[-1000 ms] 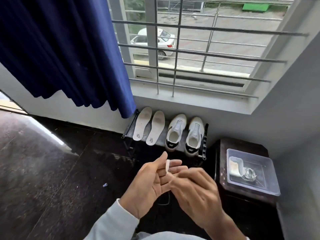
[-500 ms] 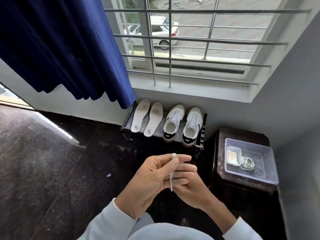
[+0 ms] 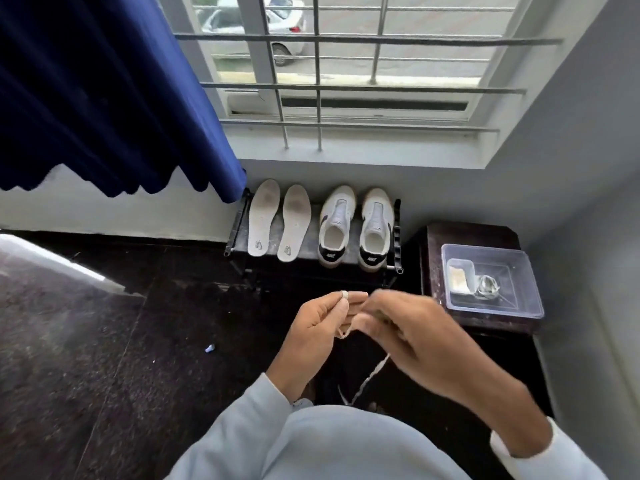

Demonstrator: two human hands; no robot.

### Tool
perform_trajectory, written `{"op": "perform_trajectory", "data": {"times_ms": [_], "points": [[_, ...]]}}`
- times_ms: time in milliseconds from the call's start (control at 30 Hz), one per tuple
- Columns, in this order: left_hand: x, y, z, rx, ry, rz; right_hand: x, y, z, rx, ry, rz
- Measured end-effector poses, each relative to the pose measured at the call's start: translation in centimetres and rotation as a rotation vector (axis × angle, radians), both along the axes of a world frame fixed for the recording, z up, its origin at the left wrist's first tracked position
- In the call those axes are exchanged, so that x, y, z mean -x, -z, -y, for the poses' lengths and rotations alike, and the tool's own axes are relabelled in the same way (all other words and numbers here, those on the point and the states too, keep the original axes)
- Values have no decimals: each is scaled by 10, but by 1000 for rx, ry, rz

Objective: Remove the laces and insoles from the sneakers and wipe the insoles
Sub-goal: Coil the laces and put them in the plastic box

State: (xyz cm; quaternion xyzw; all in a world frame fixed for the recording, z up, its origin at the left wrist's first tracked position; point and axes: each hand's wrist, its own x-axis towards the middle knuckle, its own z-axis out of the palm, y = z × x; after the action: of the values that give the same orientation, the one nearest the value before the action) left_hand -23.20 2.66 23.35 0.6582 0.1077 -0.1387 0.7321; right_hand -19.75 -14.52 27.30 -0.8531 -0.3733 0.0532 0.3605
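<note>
Left hand (image 3: 320,327) and right hand (image 3: 415,332) meet at centre, fingers curled, both pinching the lace (image 3: 370,377), whose free length trails down towards the person. Beyond, insoles (image 3: 264,216) and sneakers (image 3: 337,225) lie lengthwise on a rack (image 3: 397,230), toes to the wall.

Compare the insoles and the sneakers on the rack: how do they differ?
The insoles lie flat and thin; the sneakers stand taller and hollow. The insoles sit left on the rack, the sneakers right. The insoles are off-white with grey smudges; the sneakers have black heel tabs. Both point toes toward the wall.
</note>
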Motion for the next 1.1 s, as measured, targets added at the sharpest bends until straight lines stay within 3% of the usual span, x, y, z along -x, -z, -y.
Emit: {"op": "perform_trajectory", "data": {"times_ms": [133,400,533,633,767,933,1033,1100], "points": [[0,-9,-14,200,139,-76,-36,-2,-16,-41,170,-43],[-17,-16,-46,492,153,-93,-31,44,-50,-245,240,-656],[-27,-12,-59,536,53,-131,4,60,-59,18,294,-477],[-31,-6,-64,541,40,-146,22,58,-67,115,222,-416],[-35,8,-66,383,69,-114,30,46,-75,366,107,-293],[-40,17,-63,94,219,-103,-1,6,-68,239,177,-245],[-40,18,-54,102,337,-151,-37,-5,-59,164,261,-196],[-42,18,-49,186,386,-167,-58,7,-53,74,295,-264]]}}
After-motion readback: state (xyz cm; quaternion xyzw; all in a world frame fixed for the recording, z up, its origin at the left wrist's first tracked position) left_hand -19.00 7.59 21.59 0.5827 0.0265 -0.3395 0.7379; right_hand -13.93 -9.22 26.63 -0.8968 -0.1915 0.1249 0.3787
